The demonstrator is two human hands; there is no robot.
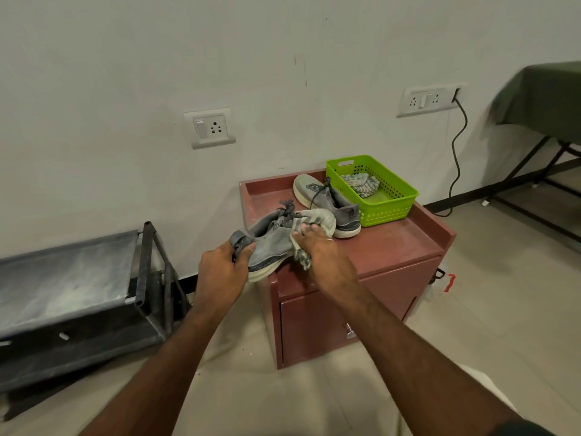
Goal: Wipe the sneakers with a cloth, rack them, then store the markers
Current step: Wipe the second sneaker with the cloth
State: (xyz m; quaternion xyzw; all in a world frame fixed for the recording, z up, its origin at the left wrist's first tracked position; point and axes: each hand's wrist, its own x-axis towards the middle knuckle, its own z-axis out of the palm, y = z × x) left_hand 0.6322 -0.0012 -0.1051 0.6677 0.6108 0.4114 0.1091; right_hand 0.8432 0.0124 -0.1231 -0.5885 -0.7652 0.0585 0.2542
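Note:
My left hand (220,272) grips the heel of a grey sneaker (273,243), holding it tilted above the left corner of the red-brown cabinet (393,243). My right hand (323,256) holds a pale cloth (300,253) against the sneaker's side near the toe. The second grey sneaker (330,202) lies on the cabinet top beside a green basket (390,206). No markers are visible.
A striped rag (361,184) lies inside the green basket. A dark metal shoe rack (78,287) stands on the floor at the left against the wall. A black cable (456,152) hangs from a wall socket. A table with a green cover (540,96) stands at the far right.

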